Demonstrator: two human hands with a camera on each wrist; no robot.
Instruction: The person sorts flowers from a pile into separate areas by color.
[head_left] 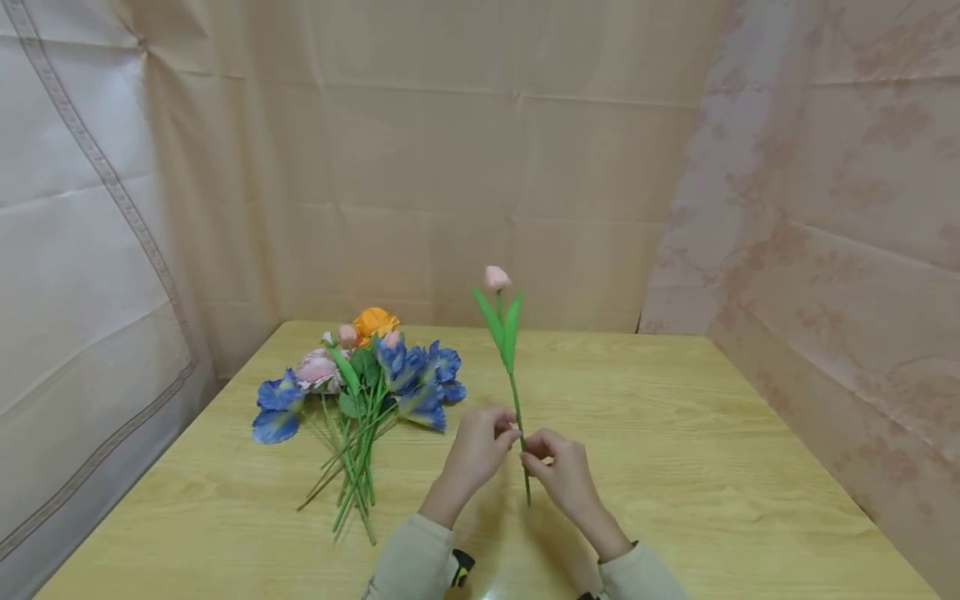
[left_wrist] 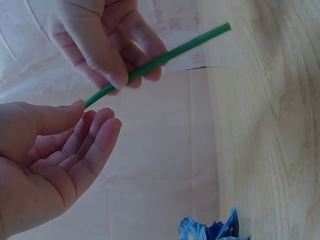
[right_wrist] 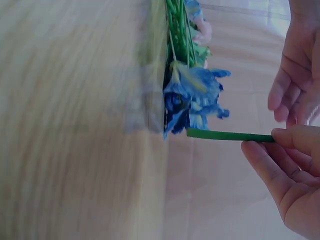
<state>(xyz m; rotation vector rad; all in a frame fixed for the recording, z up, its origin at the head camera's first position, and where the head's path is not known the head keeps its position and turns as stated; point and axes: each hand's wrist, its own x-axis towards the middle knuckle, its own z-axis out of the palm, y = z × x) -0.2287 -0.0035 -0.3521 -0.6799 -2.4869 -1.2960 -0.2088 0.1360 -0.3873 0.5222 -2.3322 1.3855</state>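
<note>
Both hands meet on one pink tulip (head_left: 497, 278): I see right hand (head_left: 567, 477) pinching its stem, left hand (head_left: 477, 450) loosely touching; next move, I judge, needs a firmer left grip.

Single pink tulip (head_left: 497, 278), closed bud, two green leaves, thin green stem, upright above the table
</note>
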